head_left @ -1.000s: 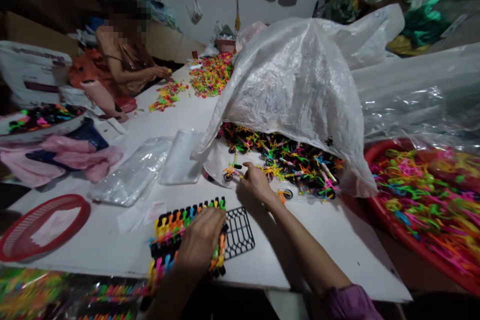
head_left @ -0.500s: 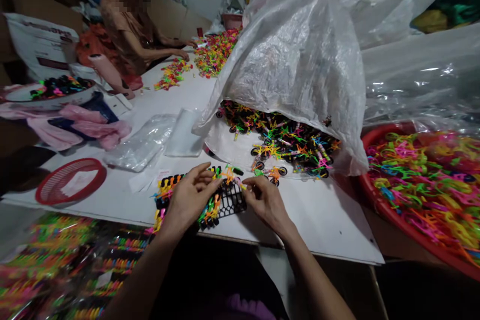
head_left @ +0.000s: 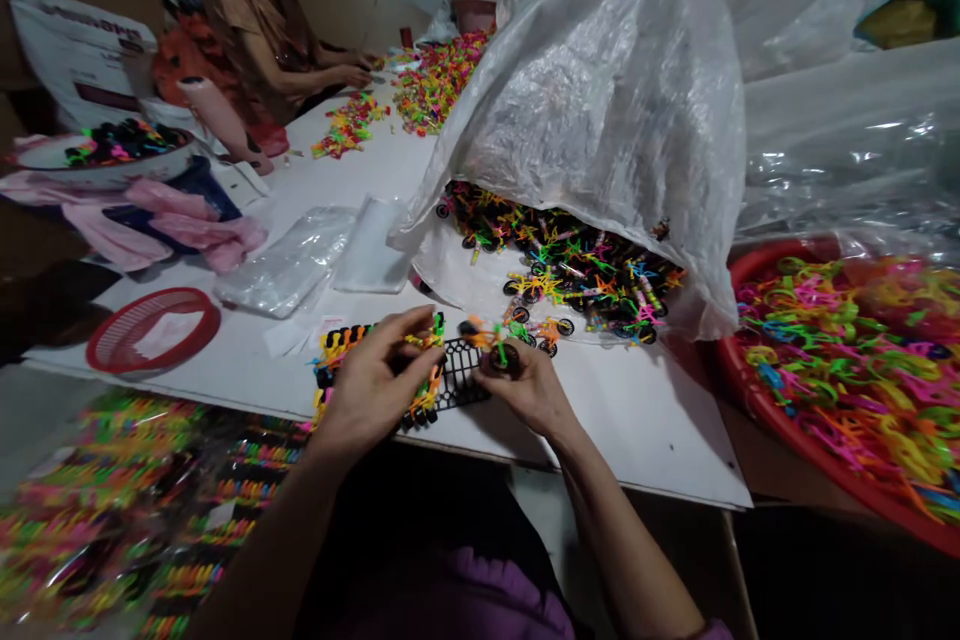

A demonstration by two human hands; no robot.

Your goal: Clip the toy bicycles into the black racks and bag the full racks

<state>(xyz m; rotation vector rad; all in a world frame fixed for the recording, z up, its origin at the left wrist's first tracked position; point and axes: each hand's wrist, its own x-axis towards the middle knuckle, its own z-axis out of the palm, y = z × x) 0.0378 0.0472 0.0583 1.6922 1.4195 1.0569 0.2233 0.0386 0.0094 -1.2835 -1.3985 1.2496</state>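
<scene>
My left hand [head_left: 379,375] rests over the left part of a black plastic rack [head_left: 459,375], fingers loosely bent and thumb apart from them. Rows of small colourful toy bicycles [head_left: 341,345] with black wheels fill that side of the rack; bare black bars show on its right. Pinched in my right hand [head_left: 529,390], just above the bare bars, is a toy bicycle [head_left: 501,352] with green and orange parts, blurred by motion. Beyond that hand, a few loose toy bicycles [head_left: 555,330] lie on the table at the mouth of a large translucent sack [head_left: 600,80].
Toy bicycles [head_left: 570,265] heap inside the sack. A red tub [head_left: 739,375] of bright plastic parts stands right. Left are clear bags [head_left: 292,265] and a red basket [head_left: 101,345]; packed toys [head_left: 75,510] lie below. A co-worker [head_left: 270,50] sits at a pile of small pieces [head_left: 442,85].
A green and orange toy bicycle has come up into my right hand. The small pinkish-yellow piece at its fingertips is no longer visible. My left hand stays over the rack; the camera view has shifted slightly.
</scene>
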